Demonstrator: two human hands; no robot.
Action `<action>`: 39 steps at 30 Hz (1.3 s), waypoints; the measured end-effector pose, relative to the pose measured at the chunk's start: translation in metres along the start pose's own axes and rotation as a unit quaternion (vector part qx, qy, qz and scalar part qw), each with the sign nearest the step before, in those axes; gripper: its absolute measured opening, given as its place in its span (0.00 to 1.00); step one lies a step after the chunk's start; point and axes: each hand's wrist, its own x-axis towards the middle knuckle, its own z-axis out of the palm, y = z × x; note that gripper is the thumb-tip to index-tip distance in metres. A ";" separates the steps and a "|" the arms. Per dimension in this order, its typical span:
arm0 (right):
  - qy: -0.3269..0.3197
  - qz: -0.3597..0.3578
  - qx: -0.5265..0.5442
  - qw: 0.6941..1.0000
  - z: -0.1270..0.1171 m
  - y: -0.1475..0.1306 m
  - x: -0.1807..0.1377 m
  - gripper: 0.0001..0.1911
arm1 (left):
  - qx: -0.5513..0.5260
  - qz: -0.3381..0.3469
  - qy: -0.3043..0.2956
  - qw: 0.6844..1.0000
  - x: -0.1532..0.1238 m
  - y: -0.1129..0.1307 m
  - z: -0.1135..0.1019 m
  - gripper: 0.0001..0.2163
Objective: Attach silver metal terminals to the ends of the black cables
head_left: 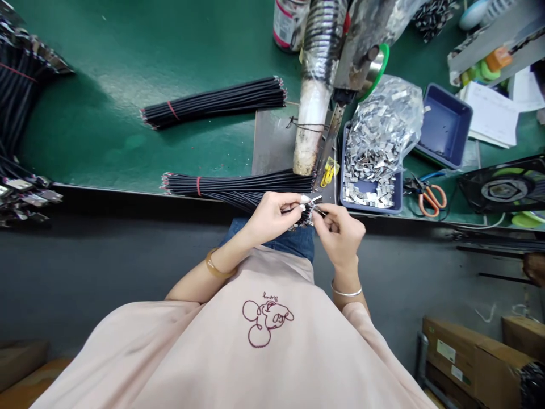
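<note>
At the bench edge my left hand (275,215) is closed in a pinch at the wire ends of a bundle of black cables (240,197). White coverings show on its fingertips, and a small silvery piece (315,199) juts out beside them. My right hand (340,228) pinches something thin at the same cable ends, from the right side; the fingers hide what exactly it is. Close by, a cable bundle with a red band (238,183) lies along the bench edge. Right of the hands, a blue tray (398,201) holds many small metal connector shells (370,193).
A banded cable bundle (213,103) lies farther back on the green bench (128,45). A wrapped duct (313,113) hangs down just beyond my hands. To the right are orange-handled scissors (432,200), an empty-looking blue tray (447,125) and a black fan (502,187).
</note>
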 end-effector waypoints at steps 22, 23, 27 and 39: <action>0.080 0.088 0.132 0.984 0.003 0.008 0.000 0.06 | -0.074 -0.052 0.061 0.994 0.011 0.008 0.008 0.09; 0.061 0.071 0.120 0.988 0.006 0.008 0.000 0.04 | -0.075 -0.052 0.063 0.994 0.011 0.008 0.008 0.09; 0.032 0.004 0.070 0.997 0.013 0.009 0.005 0.05 | -0.048 -0.048 0.079 0.995 0.011 0.005 0.012 0.08; 0.039 -0.018 0.064 0.997 0.015 0.009 0.017 0.07 | 0.008 -0.032 0.120 0.992 0.015 0.005 0.017 0.07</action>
